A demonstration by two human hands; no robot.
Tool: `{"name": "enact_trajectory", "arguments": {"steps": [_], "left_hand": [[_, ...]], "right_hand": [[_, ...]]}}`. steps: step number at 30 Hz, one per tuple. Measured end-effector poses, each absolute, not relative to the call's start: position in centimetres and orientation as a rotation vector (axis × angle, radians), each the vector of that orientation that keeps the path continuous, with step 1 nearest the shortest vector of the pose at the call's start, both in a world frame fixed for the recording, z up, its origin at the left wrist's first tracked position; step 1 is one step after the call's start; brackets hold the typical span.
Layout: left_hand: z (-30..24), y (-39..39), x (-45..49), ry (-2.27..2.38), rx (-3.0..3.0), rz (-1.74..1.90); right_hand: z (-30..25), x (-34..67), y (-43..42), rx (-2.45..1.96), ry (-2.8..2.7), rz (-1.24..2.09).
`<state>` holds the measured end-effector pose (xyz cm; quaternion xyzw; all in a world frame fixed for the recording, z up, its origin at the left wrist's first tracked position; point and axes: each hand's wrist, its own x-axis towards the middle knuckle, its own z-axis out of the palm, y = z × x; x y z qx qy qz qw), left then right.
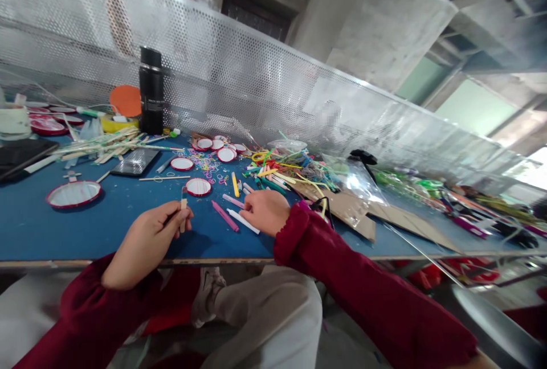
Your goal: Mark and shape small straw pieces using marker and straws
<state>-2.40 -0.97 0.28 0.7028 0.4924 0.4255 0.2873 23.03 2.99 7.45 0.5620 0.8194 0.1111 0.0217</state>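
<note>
A: Wooden stick [183, 205]: short, flat, pale, dark at its upper tip. You pinch it near upright in your left hand [145, 238], over the near part of the blue tabletop [64, 238]
B: And your right hand [268, 210]? Fingers curled down at the lilac marker [233, 201] and white marker [244, 222]; cannot tell whether you grip either
A: Beside those, a pink marker [225, 216]; just beyond your stick, a red-rimmed disc [199, 187]
</note>
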Motion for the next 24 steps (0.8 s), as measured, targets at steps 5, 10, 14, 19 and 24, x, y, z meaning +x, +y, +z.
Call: {"name": "enact_trajectory", "arguments": {"steps": [5,10,14,19,24], "left_hand": [[0.5,-1.1,-2.3,1.330,1.868,1.140],[0.7,-1.3,-2.2,1.320,1.844,1.157],[1.0,-1.5,-2.0,1.332,1.750,1.164],[1.4,-1.6,-1.9,1.316,1.707,1.162],[1.1,-1.6,-1.9,1.283,1.707,1.179]], "right_hand": [[7.2,23.2,2.7,1.763,2.578,0.370],[7.5,23.1,2.2,1.801,2.625,0.379],[7.6,22.4,1.1,1.786,2.680,0.352],[7.1,22.0,0.7,1.727,2.779,0.377],[6.8,22.4,-1.0,1.799,2.997,0.497]]}}
